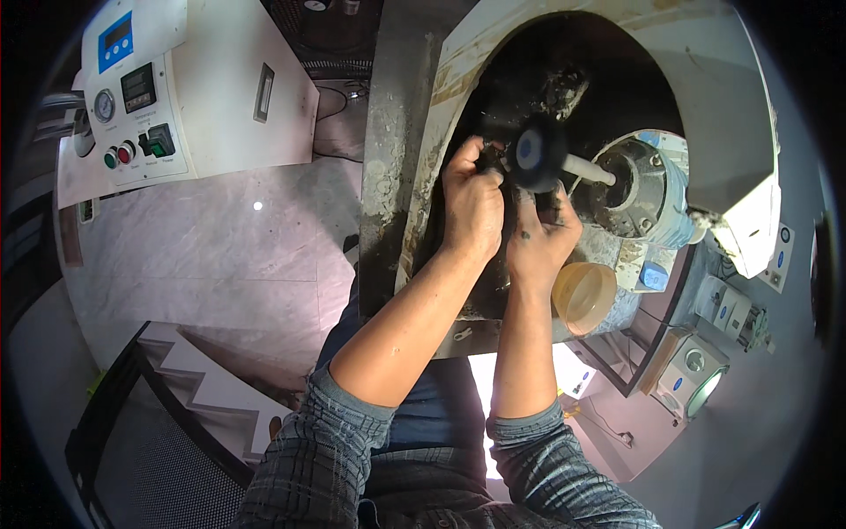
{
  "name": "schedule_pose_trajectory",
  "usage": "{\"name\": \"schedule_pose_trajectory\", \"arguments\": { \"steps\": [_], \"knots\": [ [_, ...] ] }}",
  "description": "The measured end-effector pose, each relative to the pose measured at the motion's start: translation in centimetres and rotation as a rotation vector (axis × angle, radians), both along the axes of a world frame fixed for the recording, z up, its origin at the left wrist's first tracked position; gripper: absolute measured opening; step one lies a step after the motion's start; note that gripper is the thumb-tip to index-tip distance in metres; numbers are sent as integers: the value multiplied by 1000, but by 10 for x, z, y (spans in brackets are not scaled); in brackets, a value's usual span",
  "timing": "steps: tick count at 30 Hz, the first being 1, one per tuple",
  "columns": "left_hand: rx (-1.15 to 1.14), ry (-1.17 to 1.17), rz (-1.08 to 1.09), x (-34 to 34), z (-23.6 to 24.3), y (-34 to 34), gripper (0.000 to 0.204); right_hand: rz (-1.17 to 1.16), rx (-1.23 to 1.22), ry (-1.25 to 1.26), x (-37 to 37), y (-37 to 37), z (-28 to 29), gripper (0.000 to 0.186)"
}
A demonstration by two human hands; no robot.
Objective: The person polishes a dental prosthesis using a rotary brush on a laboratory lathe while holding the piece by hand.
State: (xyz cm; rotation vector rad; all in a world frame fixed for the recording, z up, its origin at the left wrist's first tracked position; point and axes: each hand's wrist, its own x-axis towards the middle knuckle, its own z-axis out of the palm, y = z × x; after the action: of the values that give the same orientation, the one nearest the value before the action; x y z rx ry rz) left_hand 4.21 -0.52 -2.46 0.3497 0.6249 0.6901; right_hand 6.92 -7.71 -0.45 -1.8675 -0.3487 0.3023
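A round dark wheel (539, 157) with a blue-grey centre sits on a pale shaft (589, 169) that runs out of a motor (639, 189), inside a dark, dirt-streaked hood. My left hand (474, 201) is closed at the wheel's left side, its fingertips pinched around something small and dark that I cannot make out. Just below the wheel, my right hand (539, 242) curls upward with thumb and fingers bent, dark smudges on the skin. The wheel and shadow partly hide its fingertips and whatever lies between them.
A yellowish translucent bowl (585, 298) stands right of my right forearm, with a blue-topped item (653, 276) beyond it. The hood's pale rim (723, 115) curves around the work. At left is a white control cabinet (211, 88); a mesh-backed chair (167, 450) stands lower left.
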Motion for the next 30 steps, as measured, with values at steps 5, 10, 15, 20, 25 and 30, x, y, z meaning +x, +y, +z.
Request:
{"name": "schedule_pose_trajectory", "arguments": {
  "steps": [5,10,15,20,25,30],
  "knots": [
    [9,-11,23,-16,-1,-17,26,33,47,-1,-9,-11,-1,14],
    [102,96,5,0,-3,-7,29,-4,11,18,1,-2,1,13],
    [72,62,-49,-1,-3,-11,31,-68,40,27,-6,-3,7,10],
    [128,76,-134,-5,-7,-11,33,-101,82,7,-13,-9,3,9],
    [84,101,-121,-2,1,8,34,-49,-46,27,-7,3,8,16],
    [-40,-2,-71,-5,2,1,31,-23,-11,-3,-9,-1,4,17]
  ]
}}
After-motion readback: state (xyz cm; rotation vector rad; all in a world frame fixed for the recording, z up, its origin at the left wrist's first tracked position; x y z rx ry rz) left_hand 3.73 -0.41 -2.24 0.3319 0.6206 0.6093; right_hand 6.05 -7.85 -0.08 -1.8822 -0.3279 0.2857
